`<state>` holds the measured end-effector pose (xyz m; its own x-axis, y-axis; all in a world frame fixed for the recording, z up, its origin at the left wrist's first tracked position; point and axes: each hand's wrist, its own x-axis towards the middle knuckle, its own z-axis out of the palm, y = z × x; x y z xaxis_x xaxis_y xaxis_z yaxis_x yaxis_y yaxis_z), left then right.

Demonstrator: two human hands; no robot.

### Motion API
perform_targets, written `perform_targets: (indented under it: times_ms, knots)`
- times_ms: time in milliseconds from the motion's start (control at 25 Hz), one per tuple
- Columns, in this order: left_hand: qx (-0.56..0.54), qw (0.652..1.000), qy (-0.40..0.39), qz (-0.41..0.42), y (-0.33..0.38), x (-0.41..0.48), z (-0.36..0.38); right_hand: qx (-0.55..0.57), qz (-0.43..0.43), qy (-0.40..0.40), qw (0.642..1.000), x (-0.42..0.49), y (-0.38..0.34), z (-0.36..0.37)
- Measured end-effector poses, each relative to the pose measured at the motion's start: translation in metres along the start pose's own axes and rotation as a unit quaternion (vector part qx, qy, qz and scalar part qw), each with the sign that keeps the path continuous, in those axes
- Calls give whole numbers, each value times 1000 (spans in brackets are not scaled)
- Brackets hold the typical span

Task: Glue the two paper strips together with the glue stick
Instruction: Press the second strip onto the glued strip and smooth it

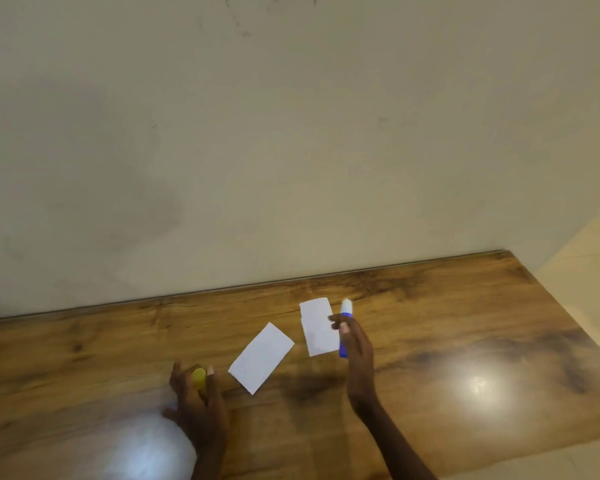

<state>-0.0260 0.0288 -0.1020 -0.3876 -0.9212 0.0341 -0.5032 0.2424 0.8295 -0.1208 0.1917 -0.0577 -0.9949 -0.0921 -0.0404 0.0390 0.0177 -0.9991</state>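
Observation:
Two white paper strips lie flat on the wooden table (pixel 430 323). One strip (pixel 261 357) sits tilted at the centre, the other strip (pixel 317 325) lies further back to its right. My right hand (pixel 355 355) holds the blue glue stick (pixel 345 311) upright, its white tip uncovered, right beside the far strip's right edge. My left hand (pixel 196 403) rests low on the table to the left of the tilted strip, fingers closed around the yellow cap (pixel 199 377).
A plain beige wall rises directly behind the table's back edge. The table's right edge (pixel 568 313) drops to a pale floor. Bright light glare shows on the wood at front left and right.

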Motion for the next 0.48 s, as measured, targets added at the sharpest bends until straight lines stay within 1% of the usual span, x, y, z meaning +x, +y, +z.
perform_targets:
  times_ms: [40,80,160,240,360,480]
  knots:
    - [-18,999,-9,42,11,-8,4,-1,-18,12,1000,4,-1,-19]
    - [-41,995,-36,82,25,-20,13,-17,-38,25,999,9,0,-39]
    - [-93,980,-120,126,61,-48,40,-60,-74,37,995,21,-1,-74]
    - [-101,959,-210,160,94,-78,74,-74,-84,44,993,34,2,-102]
    - [-15,931,-289,224,116,-115,127,-112,-84,66,988,55,13,-131]
    - [79,904,-319,273,109,-133,160,-164,-73,34,983,68,31,-146]
